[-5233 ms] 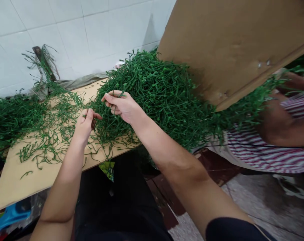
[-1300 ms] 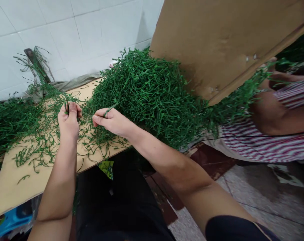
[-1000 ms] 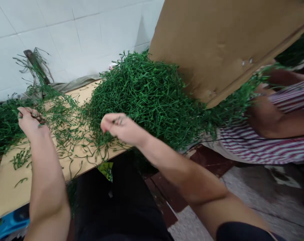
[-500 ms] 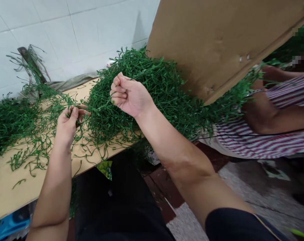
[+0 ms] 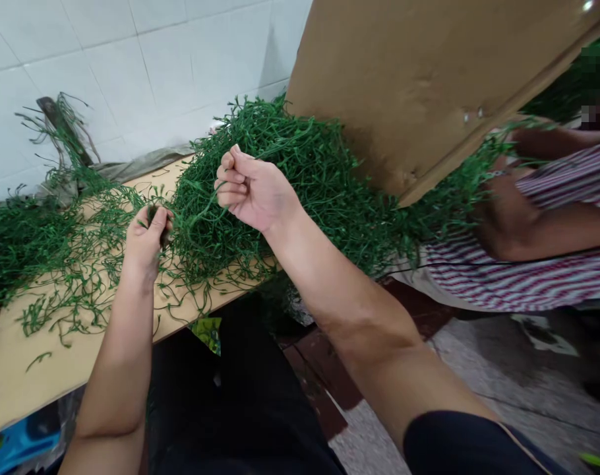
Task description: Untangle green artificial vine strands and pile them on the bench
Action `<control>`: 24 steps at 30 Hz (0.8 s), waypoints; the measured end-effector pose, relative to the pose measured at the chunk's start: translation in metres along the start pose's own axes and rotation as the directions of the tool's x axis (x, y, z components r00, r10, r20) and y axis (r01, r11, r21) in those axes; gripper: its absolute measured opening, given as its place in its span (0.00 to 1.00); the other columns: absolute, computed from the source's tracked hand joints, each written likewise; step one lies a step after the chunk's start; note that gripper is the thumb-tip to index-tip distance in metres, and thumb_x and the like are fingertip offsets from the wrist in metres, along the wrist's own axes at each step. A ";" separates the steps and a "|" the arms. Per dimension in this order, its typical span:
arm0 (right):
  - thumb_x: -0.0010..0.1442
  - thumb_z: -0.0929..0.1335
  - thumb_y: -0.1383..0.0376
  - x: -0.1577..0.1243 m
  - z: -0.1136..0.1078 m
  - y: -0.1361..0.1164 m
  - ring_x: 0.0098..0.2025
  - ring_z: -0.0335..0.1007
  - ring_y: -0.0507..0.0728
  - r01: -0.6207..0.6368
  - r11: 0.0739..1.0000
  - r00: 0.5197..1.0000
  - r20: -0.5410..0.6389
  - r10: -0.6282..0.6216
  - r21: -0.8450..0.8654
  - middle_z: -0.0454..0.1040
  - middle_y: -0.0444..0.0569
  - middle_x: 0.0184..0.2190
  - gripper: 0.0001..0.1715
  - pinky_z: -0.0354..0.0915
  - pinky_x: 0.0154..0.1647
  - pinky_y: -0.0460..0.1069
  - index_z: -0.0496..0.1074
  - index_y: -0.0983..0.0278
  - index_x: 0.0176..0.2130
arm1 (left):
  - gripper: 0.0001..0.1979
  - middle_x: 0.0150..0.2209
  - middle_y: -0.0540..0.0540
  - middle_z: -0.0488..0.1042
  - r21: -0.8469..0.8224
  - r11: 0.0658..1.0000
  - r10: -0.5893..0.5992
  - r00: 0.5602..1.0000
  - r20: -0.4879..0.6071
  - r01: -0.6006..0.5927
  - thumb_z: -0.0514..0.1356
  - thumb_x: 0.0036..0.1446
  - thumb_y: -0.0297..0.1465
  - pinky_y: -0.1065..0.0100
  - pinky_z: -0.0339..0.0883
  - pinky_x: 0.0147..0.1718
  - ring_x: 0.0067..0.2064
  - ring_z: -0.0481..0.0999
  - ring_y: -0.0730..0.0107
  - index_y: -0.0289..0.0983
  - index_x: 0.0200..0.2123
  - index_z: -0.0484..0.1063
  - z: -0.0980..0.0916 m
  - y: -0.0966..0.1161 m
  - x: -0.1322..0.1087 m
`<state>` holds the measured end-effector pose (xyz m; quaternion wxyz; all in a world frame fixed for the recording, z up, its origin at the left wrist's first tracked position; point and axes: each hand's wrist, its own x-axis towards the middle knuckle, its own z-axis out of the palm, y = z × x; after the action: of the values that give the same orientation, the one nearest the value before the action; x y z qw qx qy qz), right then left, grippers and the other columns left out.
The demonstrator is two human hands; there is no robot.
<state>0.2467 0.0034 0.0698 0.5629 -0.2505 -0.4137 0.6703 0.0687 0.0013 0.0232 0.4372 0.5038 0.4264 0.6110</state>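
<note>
The person seems to be in the middle of pulling thin pieces out of the big pile of green plastic stems (image 5: 310,178), which sits in the middle of the picture on a flat tan board (image 5: 57,359). The left hand (image 5: 146,243) is at the left edge of the pile, low over the board. Its thumb and fingers are pressed tight together on a small bunch of stems (image 5: 154,212), with almost no gap between them. The right hand (image 5: 254,192) is higher up, in front of the top of the pile. Its fingers are curled in like a loose fist, and a thin stem (image 5: 217,198) runs out from under them and down toward the left hand. So both hands are closed on stems, and the stems between them look pulled tight. The stems are all hooked into each other, so getting one piece free probably needs a slow, steady tug with both pinches kept firm, or more of the pile may come along too. Loose stems (image 5: 77,290) lie spread over the board at the lower left. A big brown board (image 5: 403,79) leans over the pile at the upper right. At the right edge, another person's arm (image 5: 522,221) and striped shirt (image 5: 527,284) show, well apart from the two hands.
</note>
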 end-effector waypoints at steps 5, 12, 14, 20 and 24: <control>0.63 0.57 0.55 -0.004 -0.009 0.007 0.15 0.35 0.43 -0.025 0.999 0.998 0.055 0.023 0.025 0.42 0.36 0.16 0.21 0.42 0.13 0.40 0.53 0.63 0.23 | 0.12 0.20 0.55 0.68 -0.194 0.981 -0.046 0.984 -0.170 0.013 0.65 0.46 0.34 0.80 0.50 0.13 0.17 0.59 0.86 0.36 0.24 0.64 0.000 0.008 0.003; 0.61 0.59 0.51 -0.021 -0.033 0.001 0.16 0.32 0.44 0.008 0.993 1.000 -0.005 -0.008 -0.120 0.39 0.36 0.16 0.24 0.36 0.13 0.42 0.49 0.62 0.22 | 0.14 0.15 0.55 0.59 -0.420 0.906 -0.090 0.991 -0.094 0.043 0.60 0.52 0.31 0.79 0.49 0.13 0.16 0.51 0.84 0.37 0.19 0.59 -0.048 0.016 0.015; 0.60 0.60 0.50 -0.022 -0.038 -0.001 0.16 0.32 0.44 0.028 0.986 1.000 -0.004 -0.029 -0.167 0.39 0.36 0.16 0.24 0.36 0.13 0.42 0.49 0.62 0.22 | 0.14 0.14 0.56 0.53 -0.409 0.912 -0.031 1.000 0.000 0.029 0.61 0.51 0.32 0.79 0.49 0.13 0.16 0.48 0.83 0.37 0.20 0.59 -0.055 0.019 0.012; 0.60 0.59 0.49 -0.013 -0.031 0.002 0.16 0.34 0.45 0.036 0.982 0.999 -0.011 -0.039 -0.183 0.40 0.36 0.17 0.23 0.38 0.15 0.43 0.51 0.61 0.23 | 0.13 0.16 0.56 0.57 0.053 0.990 0.106 0.951 0.290 -0.127 0.62 0.48 0.42 0.76 0.52 0.16 0.17 0.54 0.81 0.38 0.30 0.70 -0.029 0.028 -0.020; 0.60 0.59 0.49 -0.008 -0.022 -0.002 0.16 0.34 0.44 0.058 0.981 0.998 -0.007 -0.060 -0.183 0.40 0.36 0.17 0.23 0.39 0.14 0.42 0.51 0.62 0.23 | 0.18 0.32 0.46 0.74 0.520 0.785 -0.142 0.719 0.680 -0.337 0.63 0.48 0.40 0.69 0.67 0.31 0.32 0.72 0.71 0.37 0.40 0.73 0.000 0.026 -0.054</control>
<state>0.2670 0.0016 0.0589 0.5597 -0.2928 -0.4771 0.6110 0.0714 -0.0574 0.0353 0.3407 0.8294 0.3775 0.2311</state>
